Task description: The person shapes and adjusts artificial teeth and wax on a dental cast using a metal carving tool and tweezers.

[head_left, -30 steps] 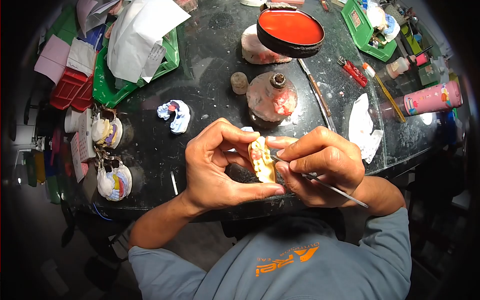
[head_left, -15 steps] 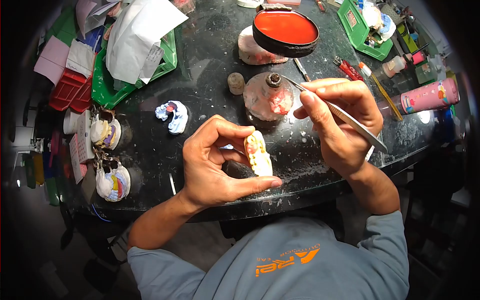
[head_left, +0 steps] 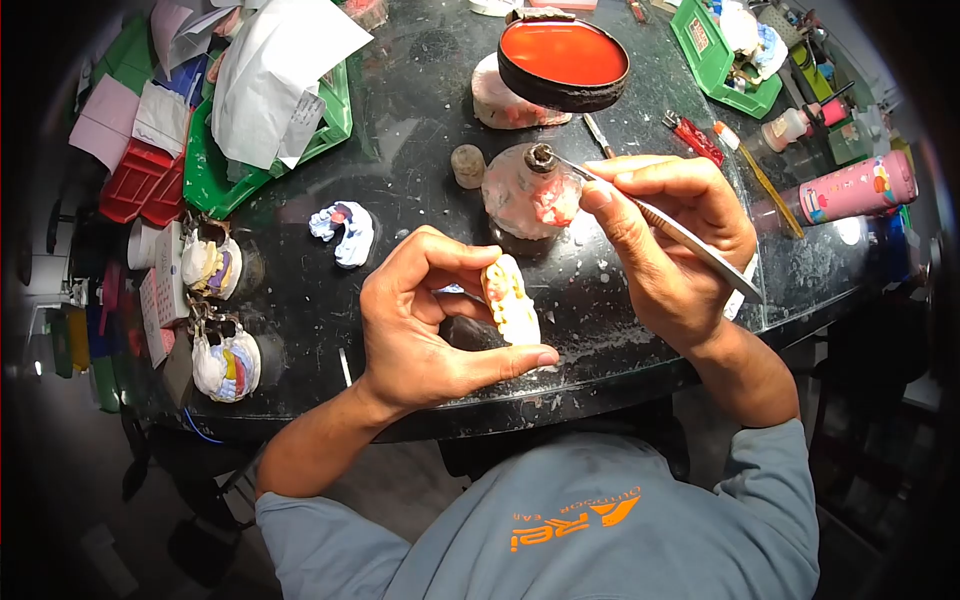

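My left hand [head_left: 420,315] holds a pale yellow dental cast [head_left: 513,310] upright between thumb and fingers, its row of teeth facing left. A small pinkish patch shows on the teeth. My right hand [head_left: 675,235] grips a slim metal wax carver [head_left: 680,232] with a ribbed handle. Its thin tip points left, at the dark wick top [head_left: 541,158] of a spirit lamp [head_left: 510,190]. Pink wax is stuck on the lamp's body. I cannot make out a flame. Beyond the lamp, a round dark tin of red wax [head_left: 563,52] rests tilted on a whitish block [head_left: 500,95].
A blue-white cast [head_left: 350,238] lies left of my left hand. Two mounted dental models [head_left: 225,362] stand at the far left. Green trays [head_left: 335,125] hold papers and casts. A small stopper-like cap [head_left: 467,166], red-handled tool [head_left: 695,138] and pink bottle [head_left: 855,190] are around the lamp.
The wax carver's tip has come slightly down and left to the lamp's wick top. The cast in my left hand has turned slightly. The whole view has shifted a little.
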The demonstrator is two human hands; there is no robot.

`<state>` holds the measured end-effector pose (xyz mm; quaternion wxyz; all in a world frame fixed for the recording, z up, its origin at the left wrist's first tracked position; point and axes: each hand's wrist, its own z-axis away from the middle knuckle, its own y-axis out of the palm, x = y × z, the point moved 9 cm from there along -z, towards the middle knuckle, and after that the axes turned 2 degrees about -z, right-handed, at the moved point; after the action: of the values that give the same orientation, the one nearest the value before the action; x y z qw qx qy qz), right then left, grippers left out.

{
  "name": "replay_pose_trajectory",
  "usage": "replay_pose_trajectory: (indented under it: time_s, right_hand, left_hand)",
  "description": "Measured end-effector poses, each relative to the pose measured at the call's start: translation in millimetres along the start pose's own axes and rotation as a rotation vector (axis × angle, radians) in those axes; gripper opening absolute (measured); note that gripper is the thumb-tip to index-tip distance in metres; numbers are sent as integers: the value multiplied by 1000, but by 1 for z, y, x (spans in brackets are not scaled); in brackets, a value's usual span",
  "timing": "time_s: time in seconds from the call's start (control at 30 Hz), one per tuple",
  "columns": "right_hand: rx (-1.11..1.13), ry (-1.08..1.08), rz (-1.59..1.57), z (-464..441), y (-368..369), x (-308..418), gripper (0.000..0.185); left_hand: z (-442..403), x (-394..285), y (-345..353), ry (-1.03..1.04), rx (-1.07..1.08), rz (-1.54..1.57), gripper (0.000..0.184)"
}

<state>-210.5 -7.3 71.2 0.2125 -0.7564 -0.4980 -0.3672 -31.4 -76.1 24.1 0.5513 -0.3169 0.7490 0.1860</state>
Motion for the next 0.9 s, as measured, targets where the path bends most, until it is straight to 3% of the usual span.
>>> replay_pose_trajectory:
  time_s: [0.13,0.3,0.9]
  right_hand:
    - [64,-97,112,7,6,14,20]
    - [137,-106,7,23,29,17,21]
    - [255,-41,89,28,38,18,22]
  left_hand:
    - [1,-1,-3,34,-23,14,76]
    - [2,-1,-7,46,-86,45,70]
    - [1,-1,-6,3,-91,101,62]
